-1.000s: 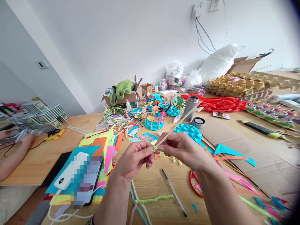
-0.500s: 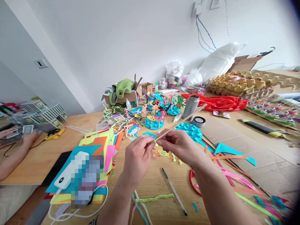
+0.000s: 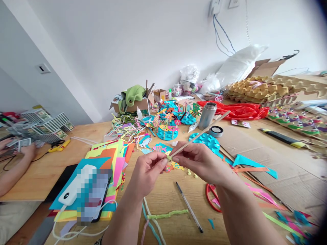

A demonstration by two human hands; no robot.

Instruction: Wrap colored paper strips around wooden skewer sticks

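My right hand [image 3: 204,162] pinches a thin wooden stick [image 3: 217,120] that slants up and away to the right. At the stick's near end, my left hand [image 3: 150,170] pinches a small pale yellow-green fuzzy piece, seemingly pipe cleaner [image 3: 169,158], against it. The two hands almost touch. Just beyond them lie paper fish, including a yellow dotted one [image 3: 177,166] and a pink striped one [image 3: 159,148]. Below, a pen [image 3: 189,207] and a green pipe cleaner [image 3: 168,214] lie on the table, with blue, white and pink ones crossing beneath my left arm.
Coloured paper [image 3: 120,166] with a white power bank [image 3: 76,187] and a phone lies left. Red-handled scissors [image 3: 208,200] sit beside my right forearm. Behind are a metal bottle [image 3: 207,117], tape [image 3: 216,131] and blue egg-carton pieces [image 3: 206,142]. A co-worker's hands [image 3: 27,149] hold cards at far left.
The stick's far end has swung slightly right and my hands have come a little lower. My left fingers have shifted around the fuzzy piece, which shows more clearly. The co-worker's cards have moved slightly.
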